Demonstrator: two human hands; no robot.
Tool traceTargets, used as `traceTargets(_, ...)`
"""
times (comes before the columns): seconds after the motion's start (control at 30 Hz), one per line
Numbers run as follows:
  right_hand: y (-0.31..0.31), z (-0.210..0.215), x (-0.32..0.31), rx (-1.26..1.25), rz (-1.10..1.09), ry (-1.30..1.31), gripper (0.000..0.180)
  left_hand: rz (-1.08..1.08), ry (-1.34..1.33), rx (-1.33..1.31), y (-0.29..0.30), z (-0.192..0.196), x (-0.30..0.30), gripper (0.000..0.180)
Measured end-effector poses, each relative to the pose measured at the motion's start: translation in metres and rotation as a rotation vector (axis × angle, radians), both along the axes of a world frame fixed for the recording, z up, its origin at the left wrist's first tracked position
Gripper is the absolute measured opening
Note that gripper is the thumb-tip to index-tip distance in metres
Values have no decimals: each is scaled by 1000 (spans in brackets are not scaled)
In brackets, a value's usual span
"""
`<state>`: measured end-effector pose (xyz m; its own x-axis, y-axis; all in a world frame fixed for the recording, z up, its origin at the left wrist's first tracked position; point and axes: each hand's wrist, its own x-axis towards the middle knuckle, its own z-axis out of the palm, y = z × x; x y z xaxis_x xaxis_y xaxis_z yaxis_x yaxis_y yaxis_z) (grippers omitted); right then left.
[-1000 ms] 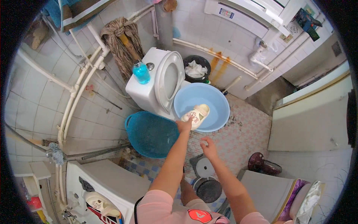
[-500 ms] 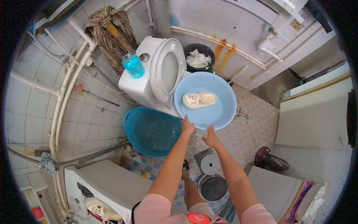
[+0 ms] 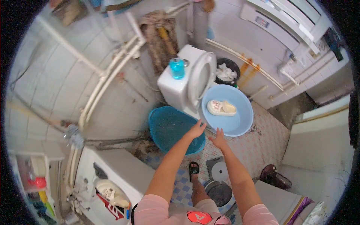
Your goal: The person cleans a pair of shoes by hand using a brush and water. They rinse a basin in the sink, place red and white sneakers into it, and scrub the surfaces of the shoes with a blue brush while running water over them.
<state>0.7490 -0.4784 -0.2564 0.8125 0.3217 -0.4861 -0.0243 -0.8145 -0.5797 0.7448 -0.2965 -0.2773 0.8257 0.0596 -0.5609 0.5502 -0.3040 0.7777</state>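
A light blue basin point(image 3: 243, 125) sits on the tiled floor in front of the toilet. Inside it lies one cream clog point(image 3: 222, 108) with small decorations on its toe. My left hand point(image 3: 195, 129) is open with fingers apart, by the basin's near left rim and above the edge of a teal tub point(image 3: 159, 131). Close to the near rim, my right hand point(image 3: 218, 139) is also open, fingers spread. Neither hand holds anything; whether the fingertips still touch the rim I cannot tell.
The white toilet point(image 3: 180, 88) carries a bottle of blue liquid point(image 3: 177, 69). A black bin point(image 3: 227, 71) with white paper stands behind the basin. At lower left, a white washbasin point(image 3: 140, 167) holds another cream shoe point(image 3: 111, 193). A round-lidded bucket point(image 3: 218, 194) stands near my foot.
The whole view has swung, so the scene sits further right. My hands have drawn back a little from the basin's rim, fingers more spread. The clog stays in the basin.
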Motion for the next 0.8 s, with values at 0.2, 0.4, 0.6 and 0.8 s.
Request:
traceTargets(0.2, 85, 61, -54, 347, -14, -132, 79, 174, 146, -366, 54, 121, -99, 81)
traceTargets(0.4, 190, 144, -163, 568, 229, -128, 70, 365, 19, -333, 134, 192, -255, 81)
traceTargets(0.6, 272, 192, -293, 680, 423, -122, 67, 418, -304, 26, 199, 233, -417, 61)
traceTargets(0.8, 323, 179, -407, 774, 432, -192, 64, 532, -554, 396, 243, 238, -541, 44)
